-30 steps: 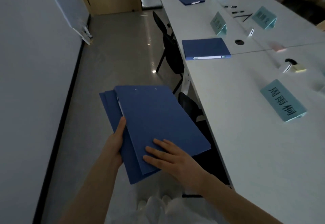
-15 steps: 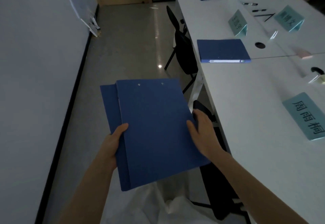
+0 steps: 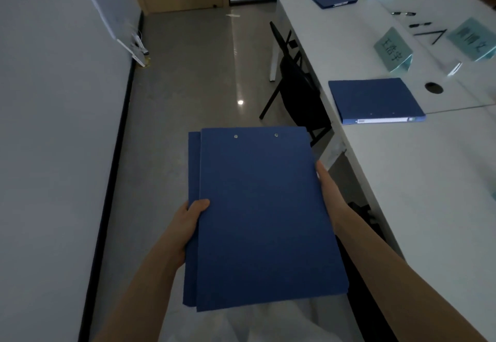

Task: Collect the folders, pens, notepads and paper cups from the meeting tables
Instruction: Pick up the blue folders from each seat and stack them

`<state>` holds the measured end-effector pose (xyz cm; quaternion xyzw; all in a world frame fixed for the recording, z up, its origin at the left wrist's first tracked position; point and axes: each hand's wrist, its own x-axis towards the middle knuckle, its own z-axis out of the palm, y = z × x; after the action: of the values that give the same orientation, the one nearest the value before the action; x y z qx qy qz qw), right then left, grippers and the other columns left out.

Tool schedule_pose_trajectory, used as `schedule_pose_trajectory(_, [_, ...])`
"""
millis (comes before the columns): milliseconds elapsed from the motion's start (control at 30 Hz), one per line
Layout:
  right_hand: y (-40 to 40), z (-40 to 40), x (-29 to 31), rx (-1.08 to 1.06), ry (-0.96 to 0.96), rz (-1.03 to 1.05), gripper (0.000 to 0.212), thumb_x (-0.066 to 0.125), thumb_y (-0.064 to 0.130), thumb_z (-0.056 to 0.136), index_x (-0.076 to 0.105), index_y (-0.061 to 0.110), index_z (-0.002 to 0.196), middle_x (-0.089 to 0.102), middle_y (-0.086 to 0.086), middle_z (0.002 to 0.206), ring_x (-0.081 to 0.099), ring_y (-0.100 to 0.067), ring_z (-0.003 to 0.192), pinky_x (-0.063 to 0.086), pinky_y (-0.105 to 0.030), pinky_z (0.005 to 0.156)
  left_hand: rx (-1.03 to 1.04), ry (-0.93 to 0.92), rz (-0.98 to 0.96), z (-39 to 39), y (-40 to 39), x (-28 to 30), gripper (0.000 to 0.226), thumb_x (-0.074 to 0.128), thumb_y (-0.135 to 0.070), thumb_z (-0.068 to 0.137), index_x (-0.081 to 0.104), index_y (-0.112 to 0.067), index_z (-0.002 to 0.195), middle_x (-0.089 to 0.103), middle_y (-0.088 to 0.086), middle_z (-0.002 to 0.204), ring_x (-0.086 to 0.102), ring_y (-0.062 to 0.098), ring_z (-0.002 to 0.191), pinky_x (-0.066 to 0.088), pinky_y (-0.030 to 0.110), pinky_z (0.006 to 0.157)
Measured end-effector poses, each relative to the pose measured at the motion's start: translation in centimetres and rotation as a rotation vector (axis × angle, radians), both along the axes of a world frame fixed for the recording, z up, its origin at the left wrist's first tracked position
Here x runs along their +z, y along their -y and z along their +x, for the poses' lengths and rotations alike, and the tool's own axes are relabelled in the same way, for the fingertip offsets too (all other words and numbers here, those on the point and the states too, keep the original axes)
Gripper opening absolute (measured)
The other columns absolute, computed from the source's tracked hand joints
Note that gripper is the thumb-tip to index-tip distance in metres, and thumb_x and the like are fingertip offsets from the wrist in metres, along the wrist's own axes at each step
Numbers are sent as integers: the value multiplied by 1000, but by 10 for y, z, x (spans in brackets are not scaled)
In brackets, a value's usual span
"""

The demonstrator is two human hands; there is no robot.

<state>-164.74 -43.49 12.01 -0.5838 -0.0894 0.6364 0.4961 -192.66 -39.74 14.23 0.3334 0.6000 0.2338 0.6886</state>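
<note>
Now: left hand (image 3: pixel 189 221) gripping stack of blue folders (image 3: pixel 263 213), thumb on top, fingers hiding beneath | right hand (image 3: pixel 328 188) bracing right edge, fingers lying straight, mostly hidden | stack hovering beside the table (image 3: pixel 429 180) | pens (image 3: pixel 418 25) blurring far off.
</note>
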Motion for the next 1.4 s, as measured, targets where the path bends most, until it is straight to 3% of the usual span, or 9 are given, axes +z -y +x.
schedule_pose_trajectory(133, [-33, -6, 2, -49, 7, -5, 47, 42, 58, 93, 65, 25, 118, 73, 0, 107, 68, -19, 97, 52, -37, 81, -21, 9, 27, 0, -46, -2, 37, 49, -36, 96, 50, -20, 130, 66, 6, 111, 66, 23, 92, 52, 34, 65])
schedule_pose_trajectory(300, [-85, 0, 3, -30, 108, 4, 42, 38, 55, 96, 66, 27, 110, 73, 3, 103, 68, -19, 96, 54, -36, 78, -96, 65, 2, 12, -110, -5, 39, 60, -21, 91, 54, -23, 129, 68, 3, 118, 69, 24, 99, 56, 39, 75])
schedule_pose_trajectory(567, [-189, 47, -12, 66, 353, 52, 45, 24, 57, 98, 59, 36, 117, 64, 3, 122, 63, -18, 110, 48, -46, 100, -56, 61, -27, 75, -205, -14, 39, 74, -26, 81, 61, -23, 118, 74, 3, 106, 74, 26, 89, 59, 42, 69])
schedule_pose_trajectory(733, [-259, 89, -5, 75, 338, -14, 45, 20, 52, 100, 51, 29, 123, 60, 8, 104, 58, -8, 93, 47, -27, 76, -6, 29, -92, 114, -270, -15, 49, 77, -29, 77, 63, -14, 120, 75, 10, 105, 73, 33, 90, 59, 49, 74])
schedule_pose_trajectory(900, [-318, 129, -5, 68, 335, -104, 45, 24, 50, 101, 59, 21, 103, 61, 3, 95, 59, -15, 86, 46, -34, 86, 17, 47, -111, 148, -326, -14, 40, 75, -27, 78, 65, -14, 115, 76, 9, 99, 74, 32, 84, 59, 44, 67])
schedule_pose_trajectory(1067, [-349, 160, -18, 51, 273, -150, 56, 37, 48, 99, 64, 1, 111, 58, -32, 94, 53, -26, 73, 43, -32, 65, 36, 72, -111, 171, -382, -18, 44, 75, -26, 78, 65, -13, 118, 75, 10, 103, 73, 34, 89, 58, 47, 69])
schedule_pose_trajectory(1167, [-364, 183, -30, 5, 266, -172, 32, 45, 29, 100, 67, 6, 98, 60, -6, 71, 52, -9, 50, 40, -19, 47, 54, 73, -113, 182, -423, -22, 43, 76, -28, 78, 66, -15, 118, 75, 9, 104, 72, 34, 92, 58, 48, 73])
schedule_pose_trajectory(1267, [-381, 205, -46, -77, 439, -228, 22, 50, 19, 97, 66, 8, 107, 66, -12, 100, 63, -15, 73, 53, -31, 64, 73, 72, -118, 187, -466, -24, 41, 76, -30, 78, 67, -17, 116, 75, 9, 106, 71, 35, 94, 57, 51, 76])
schedule_pose_trajectory(1400, [-398, 252, -77, 56, 932, -518, 50, 50, 23, 95, 42, -2, 137, 44, -25, 134, 54, -40, 106, 49, -47, 84, 57, 43, -140, 192, -525, -24, 40, 75, -32, 80, 67, -16, 115, 73, 11, 107, 69, 36, 95, 56, 51, 75])
